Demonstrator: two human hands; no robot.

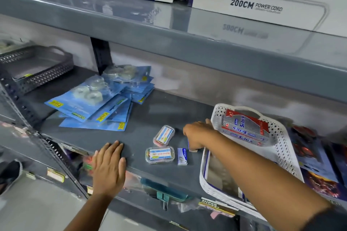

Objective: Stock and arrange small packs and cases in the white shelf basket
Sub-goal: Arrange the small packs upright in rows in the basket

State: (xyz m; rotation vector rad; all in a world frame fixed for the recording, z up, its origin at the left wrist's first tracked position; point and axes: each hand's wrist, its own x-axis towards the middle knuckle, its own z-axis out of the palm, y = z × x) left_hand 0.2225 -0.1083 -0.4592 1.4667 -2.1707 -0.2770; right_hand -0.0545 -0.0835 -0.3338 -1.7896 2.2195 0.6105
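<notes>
The white perforated basket sits at the right of the grey shelf, with a red and silver box lying inside near its far end. Two clear plastic cases with coloured labels and a small white and blue pack lie on the shelf left of the basket. My right hand is beside the basket's left rim, fingers curled down onto a small blue pack that is mostly hidden under it. My left hand rests flat on the shelf's front edge, holding nothing.
A heap of blue blister packs lies at the back left of the shelf. A dark grey perforated tray stands further left. Large boxes fill the shelf above. Dark printed packs lie right of the basket.
</notes>
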